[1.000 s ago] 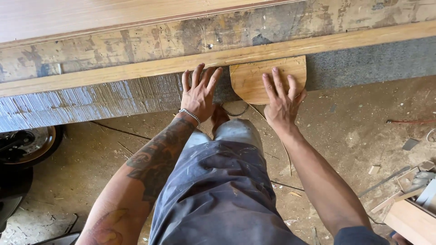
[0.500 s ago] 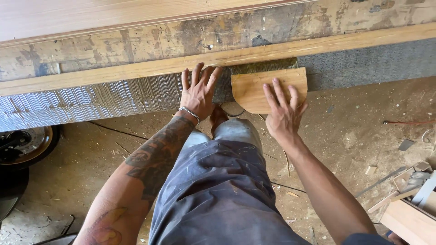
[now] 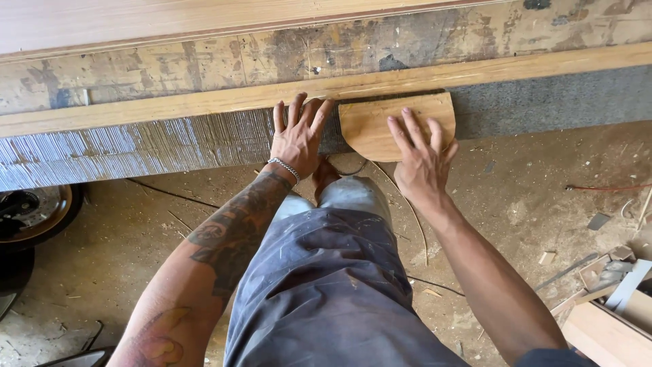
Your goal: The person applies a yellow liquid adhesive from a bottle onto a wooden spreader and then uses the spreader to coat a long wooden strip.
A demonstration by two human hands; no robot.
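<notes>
The left hand (image 3: 297, 139) lies flat with its fingers (image 3: 297, 109) spread wide, gripping nothing, pressed against the ribbed grey face of the long bench (image 3: 136, 146) just under its pale wooden rail (image 3: 204, 102). The right hand (image 3: 421, 160) is likewise open, fingers (image 3: 407, 129) fanned and resting on a small wooden block (image 3: 380, 122) with a rounded lower corner, held flat against the bench side directly beneath the rail. The two hands sit near each other, with the block's left edge between them. Lumber offcuts (image 3: 604, 319) lie on the dusty floor (image 3: 509, 204) at lower right; a wheel (image 3: 34, 211) shows at left.
</notes>
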